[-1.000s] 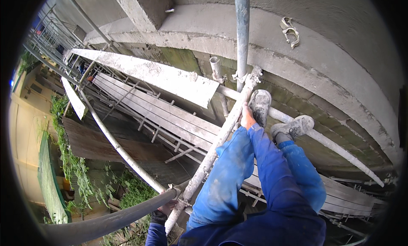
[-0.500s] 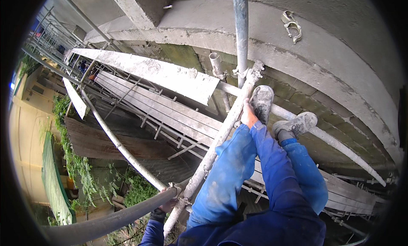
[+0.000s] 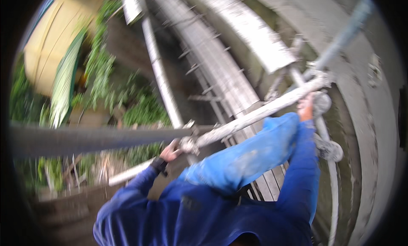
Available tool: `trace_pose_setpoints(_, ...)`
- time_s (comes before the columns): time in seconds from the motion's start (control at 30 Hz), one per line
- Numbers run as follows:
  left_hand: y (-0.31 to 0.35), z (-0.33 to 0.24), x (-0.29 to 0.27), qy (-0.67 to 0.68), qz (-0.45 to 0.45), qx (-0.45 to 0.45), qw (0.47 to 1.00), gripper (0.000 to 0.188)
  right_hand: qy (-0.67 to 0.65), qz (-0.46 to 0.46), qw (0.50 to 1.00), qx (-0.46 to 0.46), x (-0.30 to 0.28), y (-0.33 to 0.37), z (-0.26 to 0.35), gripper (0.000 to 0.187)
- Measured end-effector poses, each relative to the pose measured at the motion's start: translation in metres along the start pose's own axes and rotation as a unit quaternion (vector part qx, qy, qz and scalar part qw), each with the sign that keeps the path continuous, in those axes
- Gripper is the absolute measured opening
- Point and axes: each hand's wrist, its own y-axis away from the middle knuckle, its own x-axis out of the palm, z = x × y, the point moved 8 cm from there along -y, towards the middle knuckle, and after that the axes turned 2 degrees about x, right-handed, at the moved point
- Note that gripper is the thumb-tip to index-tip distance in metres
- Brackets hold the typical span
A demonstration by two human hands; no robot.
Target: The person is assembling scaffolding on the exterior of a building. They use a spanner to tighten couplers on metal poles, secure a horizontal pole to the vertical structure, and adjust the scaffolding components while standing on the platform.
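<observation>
Touching the pole (image 3: 255,115) near its upper end, the right hand (image 3: 305,107) had blurred fingers; whether they closed round it could not be told. The left hand (image 3: 171,152) met the clamp (image 3: 189,145) at the lower end, its fingers' hold equally unclear. Whitish, rough and crusted, the pole lay across the middle, its long axis slanting up rightward. Beyond it stretched a plank walkway (image 3: 221,67).

- Left hand (image 3: 171,151): formerly mostly hidden by dark pole (image 3: 93,140); now in plain view at the crusted clamp (image 3: 189,145).
- Camera view: turned, now blurred; whitish pole (image 3: 255,113) lies flatter across it.
- Left sleeve (image 3: 127,193): more of its length showing.
</observation>
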Motion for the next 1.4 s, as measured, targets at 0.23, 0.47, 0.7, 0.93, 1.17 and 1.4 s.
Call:
trace_pose_setpoints(0.23,-0.008,0.031,-0.009,-0.197,0.002,0.075,0.977,0.018,0.107,0.008,0.992,0.066,0.029,-0.001,-0.003,0.048)
trace_pose_setpoints(0.47,-0.011,0.032,0.001,-0.202,0.063,0.111,0.971,0.024,0.149,0.008,0.986,0.069,0.042,0.0,-0.004,0.046)
trace_pose_setpoints(0.7,-0.006,-0.015,0.008,-0.097,0.04,-0.114,0.988,0.086,0.149,-0.045,0.986,0.064,0.023,-0.004,-0.002,0.04)
trace_pose_setpoints(0.93,0.019,0.038,0.005,-0.353,0.013,-0.163,0.921,0.055,0.142,-0.043,0.986,0.081,0.028,-0.006,-0.002,0.037)
trace_pose_setpoints(1.17,0.031,-0.009,-0.021,-0.37,0.004,-0.141,0.918,0.04,0.133,-0.074,0.986,0.061,0.031,-0.012,-0.005,0.04)
trace_pose_setpoints(1.4,0.047,-0.027,-0.041,-0.415,-0.055,-0.036,0.907,0.056,0.064,0.082,0.995,-0.011,0.013,-0.006,0.007,0.047)
